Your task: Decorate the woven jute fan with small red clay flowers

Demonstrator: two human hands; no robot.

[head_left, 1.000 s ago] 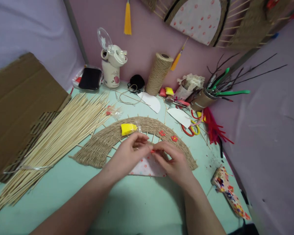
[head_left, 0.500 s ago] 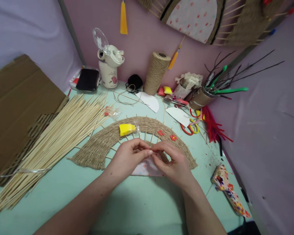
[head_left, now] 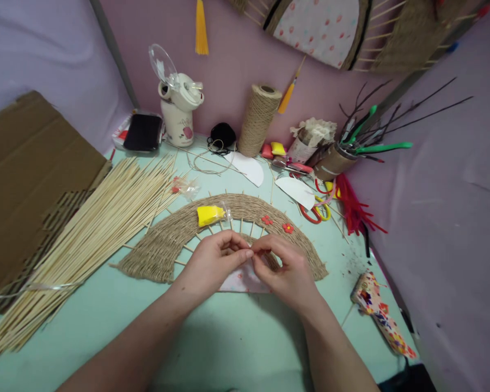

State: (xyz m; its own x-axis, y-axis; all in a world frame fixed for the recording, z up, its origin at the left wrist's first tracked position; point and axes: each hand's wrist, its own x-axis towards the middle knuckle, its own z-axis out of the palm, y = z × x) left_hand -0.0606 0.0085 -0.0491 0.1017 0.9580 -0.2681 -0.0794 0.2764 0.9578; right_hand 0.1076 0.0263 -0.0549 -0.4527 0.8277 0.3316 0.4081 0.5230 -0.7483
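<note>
My left hand [head_left: 218, 258] and my right hand [head_left: 286, 269] meet fingertip to fingertip, both pinched closed. Whatever lies between the tips is too small to make out. Below them is a fan-shaped piece woven from twine over thin sticks [head_left: 147, 256], with a patterned fabric centre [head_left: 240, 279] partly covered by my hands. On its woven band rests a yellow clay packet [head_left: 210, 215] in clear plastic. Two small red flowers [head_left: 288, 228] sit on the right part of the band; the outer one has a yellow centre.
At left lie a bundle of bamboo sticks [head_left: 93, 234] and cardboard [head_left: 32, 163]. Along the back stand a white pot-like device [head_left: 179, 114], a twine spool [head_left: 259, 120] and a holder with green-handled pliers [head_left: 330, 163]. Scissors [head_left: 310, 213] and a flower-patterned glue gun [head_left: 378, 310] are at right.
The view has shifted very slightly. Both hands keep the same pinched pose over the fan, with hardly any movement of the fingers.
</note>
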